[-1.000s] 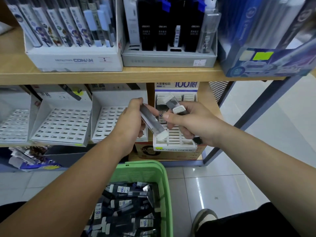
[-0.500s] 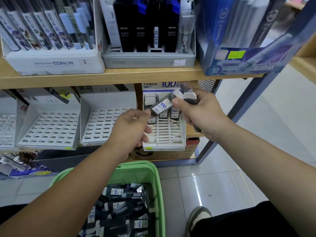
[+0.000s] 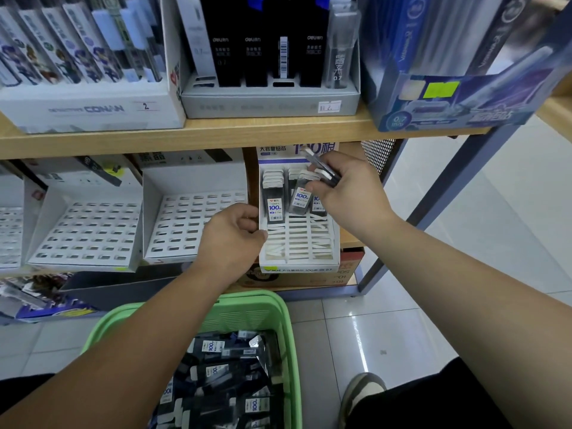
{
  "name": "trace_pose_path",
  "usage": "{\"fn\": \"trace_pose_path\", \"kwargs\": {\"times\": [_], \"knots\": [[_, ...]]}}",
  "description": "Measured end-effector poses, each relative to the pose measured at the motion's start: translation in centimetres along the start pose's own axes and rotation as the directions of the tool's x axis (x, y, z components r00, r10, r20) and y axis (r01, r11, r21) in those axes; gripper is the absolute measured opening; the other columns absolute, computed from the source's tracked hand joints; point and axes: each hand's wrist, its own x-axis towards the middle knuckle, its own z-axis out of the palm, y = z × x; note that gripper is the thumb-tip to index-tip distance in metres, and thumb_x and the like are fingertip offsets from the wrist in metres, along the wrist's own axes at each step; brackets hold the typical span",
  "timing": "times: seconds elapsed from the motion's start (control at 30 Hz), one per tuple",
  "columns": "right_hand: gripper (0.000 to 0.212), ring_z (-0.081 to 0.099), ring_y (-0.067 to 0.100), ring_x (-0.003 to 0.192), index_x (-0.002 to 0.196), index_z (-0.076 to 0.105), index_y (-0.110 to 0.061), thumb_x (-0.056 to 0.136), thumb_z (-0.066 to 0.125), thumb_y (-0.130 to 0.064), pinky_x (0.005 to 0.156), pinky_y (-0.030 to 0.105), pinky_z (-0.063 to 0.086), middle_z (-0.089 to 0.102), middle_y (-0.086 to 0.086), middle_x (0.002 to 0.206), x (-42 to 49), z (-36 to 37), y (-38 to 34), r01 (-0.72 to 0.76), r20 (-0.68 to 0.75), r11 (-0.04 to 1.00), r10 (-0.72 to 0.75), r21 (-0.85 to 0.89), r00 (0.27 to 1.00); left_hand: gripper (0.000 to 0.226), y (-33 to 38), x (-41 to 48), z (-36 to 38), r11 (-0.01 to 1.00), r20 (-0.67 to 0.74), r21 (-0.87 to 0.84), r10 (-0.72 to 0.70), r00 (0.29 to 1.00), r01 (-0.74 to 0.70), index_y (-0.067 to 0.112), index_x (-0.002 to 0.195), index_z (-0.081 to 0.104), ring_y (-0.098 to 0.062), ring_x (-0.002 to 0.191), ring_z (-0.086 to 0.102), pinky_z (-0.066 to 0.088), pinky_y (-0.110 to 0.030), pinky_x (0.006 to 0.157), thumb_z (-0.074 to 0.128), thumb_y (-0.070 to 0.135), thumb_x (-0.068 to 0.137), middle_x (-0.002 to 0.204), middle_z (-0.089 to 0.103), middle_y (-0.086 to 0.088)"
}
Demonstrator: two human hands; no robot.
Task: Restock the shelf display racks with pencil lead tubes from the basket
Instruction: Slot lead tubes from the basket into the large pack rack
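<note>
Bright light, seemingly from overhead, is glaring off the floor tiles (image 3: 363, 362); wide-angle distortion is bending the shelf (image 3: 216, 136), and the corner packaging (image 3: 483, 57) is blurring.

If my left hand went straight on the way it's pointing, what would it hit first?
Probably the left wall of the white display rack, right beside the curled fingers of the left hand. They may be touching it, but depth is unclear.
</note>
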Motion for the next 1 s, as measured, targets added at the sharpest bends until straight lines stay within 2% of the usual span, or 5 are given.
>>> {"fn": "trace_pose_path", "kwargs": {"times": [0.3, 0.4, 0.67, 0.83, 1.0], "knots": [[0.015, 0.060, 0.021, 0.083, 0.106, 0.072, -0.022, 0.091, 0.076, -0.023, 0.070, 0.032, 0.051, 0.069, -0.002, 0.086, 0.0, 0.5, -1.0, 0.030, 0.044, 0.993, -0.025, -0.111, 0.999, 0.026, -0.4, 0.2, 0.1, 1.000, 0.018, -0.026, -0.003, 1.000, 0.003, 0.027, 0.107, 0.071, -0.019, 0.085, 0.074, 0.063, -0.046, 0.085, 0.075, 0.008, 0.089, 0.090, 0.075, 0.002], [0.015, 0.063, 0.024, 0.087, 0.106, 0.071, -0.025, 0.092, 0.074, -0.021, 0.076, 0.038, 0.057, 0.073, -0.001, 0.091, 0.0, 0.7, -1.1, 0.063, 0.043, 0.986, -0.058, -0.154, 0.997, 0.029, -0.6, 0.3, 0.0, 0.999, 0.023, -0.045, -0.007, 1.000, 0.008, 0.033, 0.100, 0.070, -0.020, 0.085, 0.075, 0.063, -0.047, 0.085, 0.076, 0.007, 0.089, 0.088, 0.076, 0.003], [0.016, 0.065, 0.022, 0.085, 0.105, 0.073, -0.028, 0.090, 0.077, -0.024, 0.077, 0.040, 0.058, 0.073, -0.002, 0.089, 0.1, 0.8, -1.3, 0.037, 0.048, 0.997, -0.033, -0.072, 0.998, 0.028, -0.8, 0.5, 0.0, 0.998, 0.023, -0.057, -0.008, 1.000, 0.009, 0.026, 0.108, 0.072, -0.020, 0.086, 0.075, 0.062, -0.046, 0.087, 0.076, 0.007, 0.089, 0.086, 0.076, 0.006], [0.013, 0.064, 0.022, 0.084, 0.101, 0.071, -0.028, 0.090, 0.076, -0.024, 0.076, 0.038, 0.057, 0.072, 0.000, 0.088, 0.2, 0.8, -1.5, 0.047, 0.062, 0.995, -0.042, -0.088, 0.997, 0.030, -0.9, 0.7, 0.1, 0.999, 0.021, -0.054, -0.007, 1.000, 0.008, 0.031, 0.101, 0.069, -0.021, 0.086, 0.075, 0.062, -0.046, 0.087, 0.075, 0.005, 0.089, 0.085, 0.076, 0.005], [0.012, 0.062, 0.021, 0.080, 0.100, 0.071, -0.027, 0.090, 0.076, -0.022, 0.074, 0.037, 0.057, 0.068, -0.005, 0.081, 0.1, 0.9, -1.4, 0.036, 0.056, 0.997, -0.032, -0.063, 0.998, 0.028, -1.1, 0.8, 0.0, 0.998, 0.016, -0.055, -0.017, 1.000, 0.018, 0.021, 0.111, 0.072, -0.026, 0.088, 0.075, 0.062, -0.049, 0.087, 0.076, 0.006, 0.088, 0.089, 0.077, -0.002]]}}
